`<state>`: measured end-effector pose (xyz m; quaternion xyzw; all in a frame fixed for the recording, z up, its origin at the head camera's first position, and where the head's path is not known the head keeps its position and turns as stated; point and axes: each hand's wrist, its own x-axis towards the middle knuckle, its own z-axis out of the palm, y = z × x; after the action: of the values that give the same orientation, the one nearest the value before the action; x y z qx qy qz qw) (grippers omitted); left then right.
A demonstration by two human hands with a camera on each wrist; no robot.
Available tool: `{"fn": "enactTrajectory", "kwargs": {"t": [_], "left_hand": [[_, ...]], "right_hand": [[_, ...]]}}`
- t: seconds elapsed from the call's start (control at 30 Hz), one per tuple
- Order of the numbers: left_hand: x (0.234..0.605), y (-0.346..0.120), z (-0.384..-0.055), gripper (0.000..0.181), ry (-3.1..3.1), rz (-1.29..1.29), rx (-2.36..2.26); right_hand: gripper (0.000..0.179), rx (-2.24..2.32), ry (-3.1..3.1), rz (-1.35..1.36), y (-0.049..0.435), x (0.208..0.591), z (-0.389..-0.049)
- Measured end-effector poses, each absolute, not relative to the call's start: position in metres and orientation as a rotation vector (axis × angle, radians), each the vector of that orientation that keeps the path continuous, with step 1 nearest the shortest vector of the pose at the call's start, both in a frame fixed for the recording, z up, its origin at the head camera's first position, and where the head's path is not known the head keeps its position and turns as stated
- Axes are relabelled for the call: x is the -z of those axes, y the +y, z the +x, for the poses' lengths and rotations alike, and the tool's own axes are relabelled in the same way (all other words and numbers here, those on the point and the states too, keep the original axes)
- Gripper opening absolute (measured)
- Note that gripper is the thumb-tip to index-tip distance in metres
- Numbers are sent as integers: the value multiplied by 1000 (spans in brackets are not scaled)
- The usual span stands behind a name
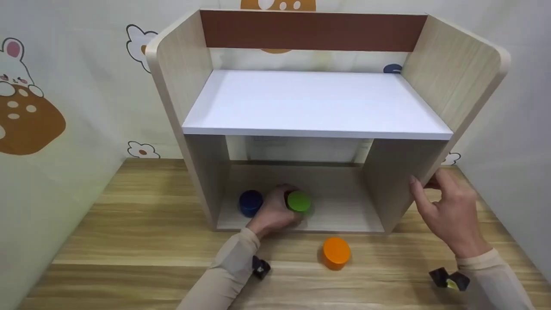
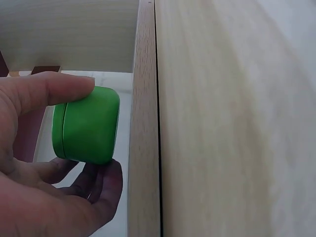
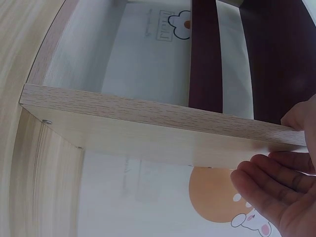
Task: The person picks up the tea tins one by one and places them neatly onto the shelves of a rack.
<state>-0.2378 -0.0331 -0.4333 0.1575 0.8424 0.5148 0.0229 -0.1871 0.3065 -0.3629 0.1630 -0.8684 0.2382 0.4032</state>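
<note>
With thumb and fingers my left hand [image 1: 277,210] grips a small round green tin [image 1: 298,201], just inside the lower compartment of a wooden desktop shelf [image 1: 316,132]. The left wrist view shows the tin [image 2: 91,126] tilted on its side relative to the camera, a lid seam near one end. Just left of that hand, a dark blue tin [image 1: 250,203] stands on the compartment floor. My right hand [image 1: 452,211] holds the front edge of the shelf's right side panel [image 3: 163,111], thumb on the inner side, fingers along the outer side.
An orange tin [image 1: 336,253] stands on the wooden table [image 1: 142,258] in front of the shelf. Above the compartment runs a white upper board [image 1: 310,101], with a brown back rail [image 1: 310,31] higher up. Patterned wall covering [image 1: 86,181] surrounds the table.
</note>
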Motion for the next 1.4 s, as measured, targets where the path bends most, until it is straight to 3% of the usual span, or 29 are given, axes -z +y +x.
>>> {"fn": "enactTrajectory", "kwargs": {"t": [0.97, 1.4], "left_hand": [[436, -34, -238, 56, 2592, 472, -1629], [431, -34, -237, 62, 2615, 462, -1557]], "right_hand": [[30, -620, -2225, 380, 305, 362, -184], [32, -623, -2234, 371, 305, 362, -184]]}}
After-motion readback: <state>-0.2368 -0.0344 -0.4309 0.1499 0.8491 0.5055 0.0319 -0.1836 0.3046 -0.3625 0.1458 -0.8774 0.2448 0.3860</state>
